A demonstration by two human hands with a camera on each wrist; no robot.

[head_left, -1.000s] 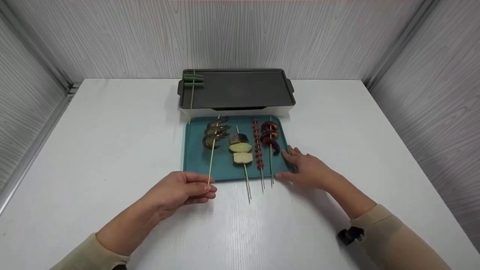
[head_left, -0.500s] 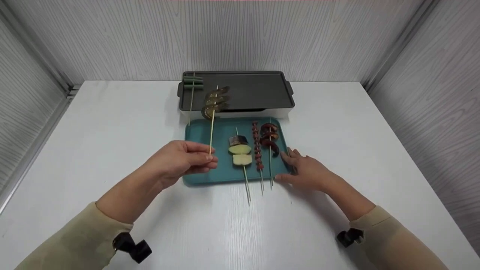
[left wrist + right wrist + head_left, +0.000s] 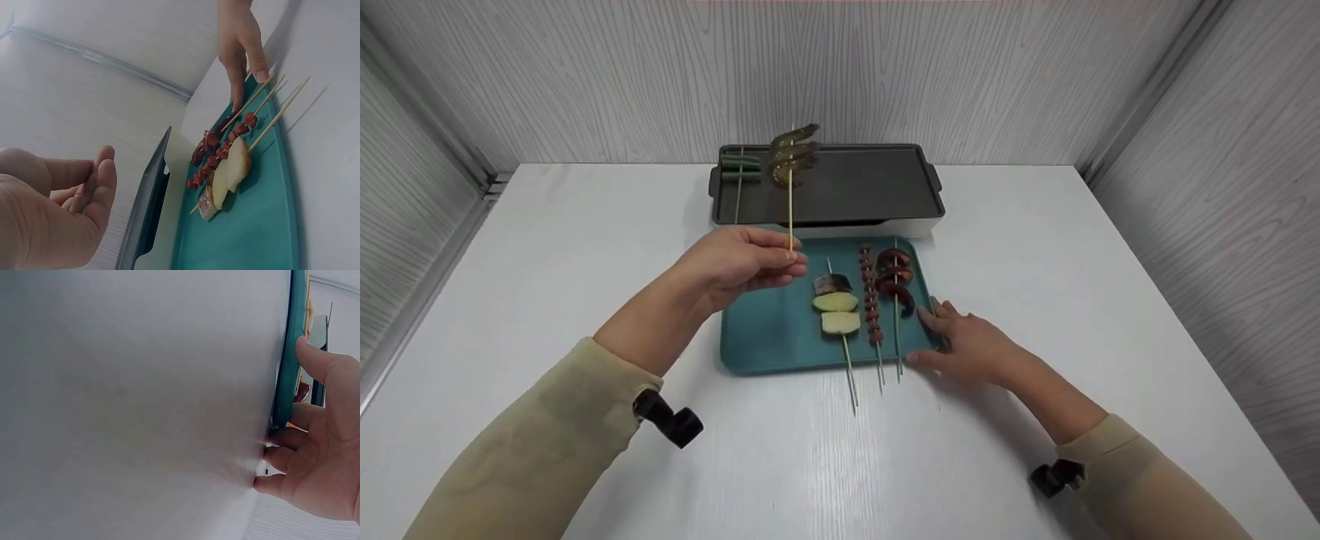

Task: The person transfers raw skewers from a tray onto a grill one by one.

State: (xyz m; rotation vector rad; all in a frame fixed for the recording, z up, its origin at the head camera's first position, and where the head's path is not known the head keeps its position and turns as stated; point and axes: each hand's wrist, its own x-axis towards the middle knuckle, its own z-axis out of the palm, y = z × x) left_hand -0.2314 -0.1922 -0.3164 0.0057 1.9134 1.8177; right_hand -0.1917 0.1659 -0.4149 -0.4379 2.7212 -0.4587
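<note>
My left hand (image 3: 742, 262) pinches the bare stick end of a shrimp skewer (image 3: 789, 154), its curled shrimp raised over the left part of the black griddle (image 3: 862, 184). In the left wrist view the fingers of that hand (image 3: 62, 208) hide the stick. My right hand (image 3: 971, 345) holds the near right corner of the teal tray (image 3: 769, 337); in the right wrist view its thumb (image 3: 318, 363) lies on the tray's rim (image 3: 288, 377). On the tray lie a skewer of pale slices and a dark-skinned chunk (image 3: 838, 302), a red-bead-like skewer (image 3: 871, 300) and a dark red curved-piece skewer (image 3: 894, 276).
A skewer with green pod-like pieces (image 3: 741, 178) lies at the griddle's left end. The griddle stands directly behind the tray, by the back wall (image 3: 960, 75). Stick ends project past the tray's front edge over the white table (image 3: 810, 465).
My left hand has lifted the shrimp skewer off the tray and carried it forward, over the griddle. The right hand has stayed at the tray's corner.
</note>
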